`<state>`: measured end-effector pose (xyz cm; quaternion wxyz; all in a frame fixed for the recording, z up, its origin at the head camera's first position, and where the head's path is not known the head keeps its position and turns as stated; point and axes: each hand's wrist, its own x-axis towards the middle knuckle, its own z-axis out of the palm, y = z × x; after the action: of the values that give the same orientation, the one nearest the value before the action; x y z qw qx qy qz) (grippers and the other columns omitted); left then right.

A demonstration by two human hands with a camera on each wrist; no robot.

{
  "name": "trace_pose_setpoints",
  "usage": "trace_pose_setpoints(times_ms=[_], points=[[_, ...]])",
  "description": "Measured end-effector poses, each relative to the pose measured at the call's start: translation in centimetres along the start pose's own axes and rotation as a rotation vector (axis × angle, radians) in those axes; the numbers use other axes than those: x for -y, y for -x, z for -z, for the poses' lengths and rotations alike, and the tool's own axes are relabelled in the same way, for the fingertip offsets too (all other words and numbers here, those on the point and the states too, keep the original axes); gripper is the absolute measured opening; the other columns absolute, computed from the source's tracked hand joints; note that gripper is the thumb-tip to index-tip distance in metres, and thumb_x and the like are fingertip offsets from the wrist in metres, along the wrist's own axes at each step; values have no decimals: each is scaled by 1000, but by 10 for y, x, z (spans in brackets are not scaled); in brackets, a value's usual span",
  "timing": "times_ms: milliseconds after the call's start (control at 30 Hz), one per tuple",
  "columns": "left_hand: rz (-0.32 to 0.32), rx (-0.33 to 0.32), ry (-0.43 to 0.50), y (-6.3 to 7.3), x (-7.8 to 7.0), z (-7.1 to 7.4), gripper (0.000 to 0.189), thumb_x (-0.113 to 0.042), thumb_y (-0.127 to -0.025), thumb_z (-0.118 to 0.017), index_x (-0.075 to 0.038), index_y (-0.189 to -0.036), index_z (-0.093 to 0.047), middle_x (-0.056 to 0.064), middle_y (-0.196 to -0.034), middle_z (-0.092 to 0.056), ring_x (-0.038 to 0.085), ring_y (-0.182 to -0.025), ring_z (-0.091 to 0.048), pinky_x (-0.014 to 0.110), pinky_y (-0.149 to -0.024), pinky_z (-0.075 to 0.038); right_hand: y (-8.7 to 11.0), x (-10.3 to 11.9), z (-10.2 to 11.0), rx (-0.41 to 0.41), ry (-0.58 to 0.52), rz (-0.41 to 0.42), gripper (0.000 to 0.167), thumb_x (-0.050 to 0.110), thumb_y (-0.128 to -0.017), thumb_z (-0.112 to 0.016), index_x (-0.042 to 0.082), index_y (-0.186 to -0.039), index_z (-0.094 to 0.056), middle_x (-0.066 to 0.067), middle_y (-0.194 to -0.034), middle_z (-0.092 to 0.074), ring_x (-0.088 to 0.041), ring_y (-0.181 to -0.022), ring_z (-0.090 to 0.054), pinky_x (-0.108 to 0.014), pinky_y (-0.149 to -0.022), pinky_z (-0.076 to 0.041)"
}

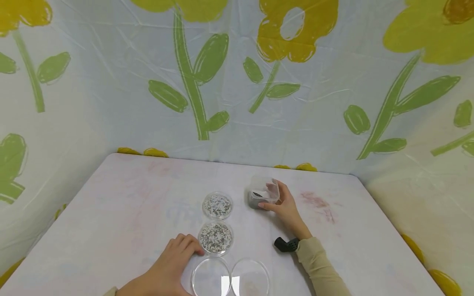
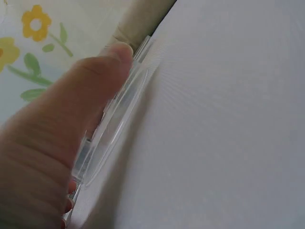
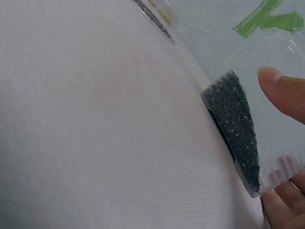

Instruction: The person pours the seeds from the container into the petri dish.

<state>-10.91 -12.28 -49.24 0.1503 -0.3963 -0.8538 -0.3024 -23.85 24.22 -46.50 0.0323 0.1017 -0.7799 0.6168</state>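
Observation:
My right hand (image 1: 283, 207) grips a clear plastic container (image 1: 263, 190) on the right of the table, thumb on its near side and fingers round its far side. Dark grains (image 3: 233, 129) lie heaped in its bottom, their surface sloping in the right wrist view. At the front, my left hand (image 1: 174, 259) holds an empty clear petri dish (image 1: 211, 276) by its left edge. The left wrist view has the thumb (image 2: 100, 71) over the dish's side, with fingertips partly hidden below. A second empty clear dish (image 1: 251, 277) lies right beside it.
Beyond the left hand, two petri dishes with dark grains scattered over white stand in a row, the nearer dish (image 1: 216, 237) and the farther dish (image 1: 217, 205). A black wrist device (image 1: 286, 244) sits at my right cuff. Flower-patterned cloth (image 1: 237, 102) rises behind the table (image 1: 122, 213).

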Motion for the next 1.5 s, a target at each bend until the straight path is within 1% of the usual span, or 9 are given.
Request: trace_pose_setpoints(times_ms=[200, 533, 633, 800, 1000, 1133, 1300, 1400, 1500], points=[[-12, -4, 11, 1, 1, -2, 84, -82, -57, -75, -27, -119, -59, -16, -120, -44, 3, -104, -36, 24, -80, -32, 3, 16, 0, -36, 20, 21, 90, 4, -74, -87, 6, -148, -35, -14, -145, -50, -27, -138, -38, -56, -113, -24], [-74, -45, 53, 2, 3, -3, 75, -75, -59, -80, -29, -116, -60, -16, -115, -45, 1, -101, -34, 22, -79, -28, 16, 70, -10, -8, 56, 134, 90, 0, -69, -89, 9, -144, -40, -10, -143, -51, -21, -136, -42, -50, -112, -31], [-80, -39, 59, 2, 2, -3, 73, -74, -60, -80, -30, -113, -59, -18, -113, -46, 1, -100, -34, 21, -79, -28, 25, 84, -18, -5, 100, 166, 91, 1, -68, -90, 9, -144, -40, -8, -143, -52, -20, -137, -42, -50, -111, -33], [-96, -19, 80, 1, 3, -1, 71, -72, -61, -81, -29, -113, -59, -18, -108, -50, 2, -98, -35, 21, -78, -29, 45, 101, -29, 8, 215, 229, 93, 8, -67, -92, 17, -144, -42, 0, -143, -49, -20, -137, -40, -52, -109, -36], [-98, -2, 96, 1, 5, 1, 72, -72, -60, -81, -29, -113, -59, -18, -107, -50, 2, -96, -35, 22, -78, -28, 62, 107, -43, 57, 283, 438, 97, 4, -65, -93, 9, -146, -40, -8, -145, -45, -29, -132, -45, -44, -109, -39], [-100, 2, 97, 0, 5, 1, 71, -72, -61, -81, -30, -114, -59, -18, -107, -50, 2, -96, -35, 22, -78, -28, 71, 106, -52, 83, 290, 581, 99, -2, -63, -92, 3, -146, -39, -14, -144, -46, -28, -132, -45, -37, -111, -36], [-109, -7, 83, 0, 4, 1, 72, -73, -60, -80, -30, -113, -59, -19, -106, -49, 1, -96, -35, 21, -78, -28, 80, 110, -64, 108, 306, 774, 94, -9, -58, -90, -12, -138, -40, -25, -138, -48, -32, -130, -46, -30, -111, -34], [-111, -10, 74, -1, 2, 1, 71, -74, -60, -80, -30, -112, -59, -20, -105, -49, 1, -96, -35, 21, -79, -28, 86, 115, -70, 128, 317, 869, 85, -4, -63, -89, -17, -132, -41, -28, -135, -47, -35, -129, -45, -29, -112, -33], [-114, -10, 68, -1, 1, 1, 71, -74, -61, -80, -29, -112, -59, -20, -104, -49, 1, -96, -35, 21, -79, -28, 89, 115, -73, 152, 342, 943, 76, 5, -72, -86, -17, -131, -42, -28, -135, -47, -38, -129, -45, -30, -113, -31]])
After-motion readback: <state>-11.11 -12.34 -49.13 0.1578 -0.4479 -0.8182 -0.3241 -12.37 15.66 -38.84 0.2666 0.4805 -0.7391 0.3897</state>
